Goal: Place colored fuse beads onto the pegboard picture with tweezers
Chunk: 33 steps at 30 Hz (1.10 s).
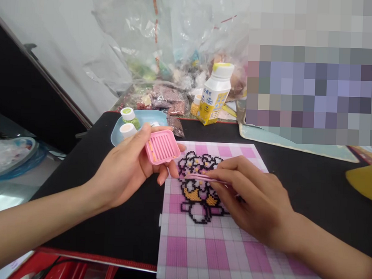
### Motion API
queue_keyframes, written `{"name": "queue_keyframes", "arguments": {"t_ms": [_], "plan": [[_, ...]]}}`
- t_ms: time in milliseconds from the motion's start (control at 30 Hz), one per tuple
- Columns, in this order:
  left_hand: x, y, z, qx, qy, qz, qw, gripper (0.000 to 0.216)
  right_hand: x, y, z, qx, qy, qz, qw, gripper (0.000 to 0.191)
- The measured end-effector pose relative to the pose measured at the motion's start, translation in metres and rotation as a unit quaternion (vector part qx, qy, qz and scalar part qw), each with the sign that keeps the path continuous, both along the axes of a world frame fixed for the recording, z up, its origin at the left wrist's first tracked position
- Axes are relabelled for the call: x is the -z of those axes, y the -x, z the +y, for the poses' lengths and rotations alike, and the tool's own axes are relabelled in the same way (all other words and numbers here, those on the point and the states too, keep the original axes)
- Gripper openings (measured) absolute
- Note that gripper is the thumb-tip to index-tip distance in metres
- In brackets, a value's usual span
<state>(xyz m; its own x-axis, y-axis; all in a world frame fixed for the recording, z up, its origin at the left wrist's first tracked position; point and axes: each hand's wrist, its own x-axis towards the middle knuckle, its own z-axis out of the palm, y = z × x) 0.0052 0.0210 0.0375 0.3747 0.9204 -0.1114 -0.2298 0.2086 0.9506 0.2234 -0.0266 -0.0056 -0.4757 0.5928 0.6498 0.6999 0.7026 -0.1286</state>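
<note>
Near the far left corner of a checked board (211, 254), the left hand (125, 168) clasps a small pink tray (163, 146), likely light, stiff and easily spilled, best held by its rim, while the right hand (260, 199) pinches slim tweezers (199, 178).

Tray (164, 146) looks plastic, ribbed floor, slight sheen. Tweezers (199, 178) smooth, material unclear. Board (176, 252) plastic, fine-gridded. Surface (124, 229) matt. Bags (131, 40) clear film, glossy, crinkled. Bottle (215, 91) smooth, semi-gloss. Plate (148, 116) smooth plastic.
</note>
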Motion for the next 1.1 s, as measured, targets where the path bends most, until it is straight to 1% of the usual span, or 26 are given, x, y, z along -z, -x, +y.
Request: {"name": "queue_keyframes", "arguments": {"t_ms": [100,133,233,267,367,433,533,633,833,933,1100], "plan": [[0.001,0.003,0.0,0.037,-0.037,0.016,0.998,0.033,0.002,0.001,0.003,-0.008,0.019,-0.021,1.0,0.009],[0.002,0.004,0.0,0.043,-0.05,0.028,0.997,0.034,0.002,0.001,0.003,-0.008,0.025,-0.028,0.999,0.009],[0.006,0.006,0.0,0.038,-0.054,0.066,0.996,0.058,0.002,0.0,0.003,-0.01,0.027,-0.042,0.999,0.01],[0.008,0.007,0.001,0.038,-0.047,0.074,0.995,0.062,0.002,0.0,0.003,-0.011,0.025,-0.043,0.999,0.01],[0.012,0.008,0.001,0.042,-0.046,0.112,0.992,0.063,0.002,0.0,0.003,-0.012,0.025,-0.047,0.999,0.011],[0.014,0.009,0.0,0.03,-0.07,0.159,0.984,0.061,0.002,0.0,0.003,-0.013,0.026,-0.052,0.998,0.011],[0.016,0.01,-0.005,-0.007,-0.116,0.213,0.97,0.054,0.002,0.0,0.004,-0.014,0.027,-0.059,0.998,0.01],[0.018,0.009,-0.01,-0.01,-0.148,0.247,0.958,0.045,0.002,0.001,0.004,-0.017,0.029,-0.057,0.998,0.01],[0.023,0.01,-0.011,-0.02,-0.251,0.312,0.916,0.041,0.002,0.002,0.003,-0.019,0.033,-0.06,0.997,0.011],[0.026,0.012,-0.01,-0.021,-0.239,0.313,0.919,0.043,0.002,0.003,0.003,-0.019,0.036,-0.061,0.997,0.012],[0.027,0.013,-0.008,-0.01,-0.179,0.277,0.944,0.046,0.003,0.003,0.004,-0.019,0.028,-0.063,0.997,0.013]]}}
